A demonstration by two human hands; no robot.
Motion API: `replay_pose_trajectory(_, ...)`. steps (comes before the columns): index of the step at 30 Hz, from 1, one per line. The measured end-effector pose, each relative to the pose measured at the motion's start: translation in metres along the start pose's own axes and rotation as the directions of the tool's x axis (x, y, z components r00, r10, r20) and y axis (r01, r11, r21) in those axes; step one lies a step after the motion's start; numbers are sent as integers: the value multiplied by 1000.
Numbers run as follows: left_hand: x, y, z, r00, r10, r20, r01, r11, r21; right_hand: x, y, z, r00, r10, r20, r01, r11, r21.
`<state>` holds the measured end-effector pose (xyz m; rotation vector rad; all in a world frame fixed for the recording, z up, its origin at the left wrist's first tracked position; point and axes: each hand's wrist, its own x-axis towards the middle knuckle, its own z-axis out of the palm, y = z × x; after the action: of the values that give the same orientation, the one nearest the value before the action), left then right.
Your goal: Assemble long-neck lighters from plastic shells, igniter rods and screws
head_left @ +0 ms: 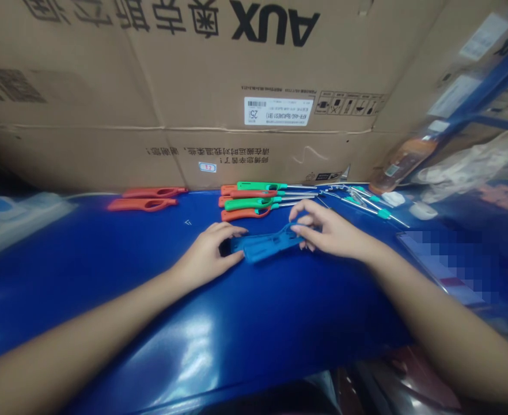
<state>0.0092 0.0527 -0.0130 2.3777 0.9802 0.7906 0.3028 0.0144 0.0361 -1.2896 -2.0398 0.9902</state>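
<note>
A blue plastic lighter casing (266,243) spans the gap between my two hands, just above the blue tabletop. My left hand (208,251) grips its wide end between thumb and fingers. At the narrower, looped end, my right hand (318,227) pinches the casing. Just beyond lie several red and green long-necked lighters (249,203), their metal tubes pointing right. Two orange-red lighter handles (144,204) rest farther left, with no metal tubes showing.
A large cardboard box (185,92) stands along the table's back edge. Loose metal tubes with green ends and wires (381,212) lie at the back right, near a bottle of brown liquid (403,164). A clear plastic container (21,222) sits at left.
</note>
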Motion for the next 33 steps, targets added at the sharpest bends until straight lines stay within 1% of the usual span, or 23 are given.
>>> replay_pose_trajectory(1, 0, 1, 0, 1000, 4, 3, -4, 1000, 6, -2, -4, 0, 995, 13, 97, -11, 1000, -17)
replay_pose_trajectory(2, 0, 1, 0, 1000, 6, 4, -6, 1000, 11, -4, -7, 2, 986, 9, 168, 5, 996, -88)
replay_pose_trajectory(3, 0, 1, 0, 1000, 7, 4, -7, 1000, 14, -5, -10, 3, 980, -9, 200, 50, 978, -204)
replay_pose_trajectory(5, 0, 2, 0, 1000, 5, 14, -5, 1000, 20, -7, -14, 6, 976, -72, 205, 160, 879, -450)
replay_pose_trajectory(6, -1, 2, -1, 1000, 4, 19, -5, 1000, 23, -7, -15, 8, 974, -101, 204, 197, 823, -532)
replay_pose_trajectory(7, -1, 2, -1, 1000, 5, 24, -6, 1000, 26, -7, -16, 9, 971, -116, 209, 219, 786, -578)
replay_pose_trajectory(9, 0, 1, -1, 999, 12, 34, -13, 999, 35, -7, -15, 10, 968, -110, 226, 227, 765, -603)
replay_pose_trajectory(13, 0, 3, -1, 999, 28, 44, -31, 998, 59, -5, -11, 10, 975, -71, 210, 191, 750, -634)
replay_pose_trajectory(17, -3, 9, -1, 999, 40, -30, -37, 994, 100, -2, -8, 15, 982, -83, 170, 174, 749, -640)
replay_pose_trajectory(19, -4, 13, -2, 996, 85, -33, -81, 990, 118, -1, -6, 19, 984, -112, 135, 173, 748, -640)
replay_pose_trajectory(21, -5, 16, -3, 989, 145, 6, -145, 981, 128, 1, -3, 22, 984, -149, 102, 180, 762, -622)
replay_pose_trajectory(23, -6, 18, -2, 977, 204, 56, -209, 971, 119, 4, 2, 20, 983, -174, 52, 170, 780, -602)
replay_pose_trajectory(25, -8, 17, -2, 964, 253, 80, -260, 961, 91, 8, 10, 10, 984, -168, -56, 98, 782, -615)
replay_pose_trajectory(26, -8, 16, -1, 960, 269, 79, -275, 958, 78, 11, 15, 2, 979, -148, -141, 24, 770, -638)
replay_pose_trajectory(28, -9, 14, 0, 957, 282, 65, -286, 956, 63, 15, 31, -21, 949, -107, -298, -122, 746, -655)
replay_pose_trajectory(29, -9, 13, 0, 957, 282, 62, -286, 956, 60, 16, 40, -34, 925, -80, -371, -199, 730, -654)
replay_pose_trajectory(31, -9, 12, 0, 959, 275, 66, -279, 959, 57, 15, 61, -62, 859, -7, -511, -370, 682, -631)
replay_pose_trajectory(33, -8, 13, 0, 960, 269, 77, -273, 961, 53, 11, 82, -85, 796, 89, -598, -514, 622, -591)
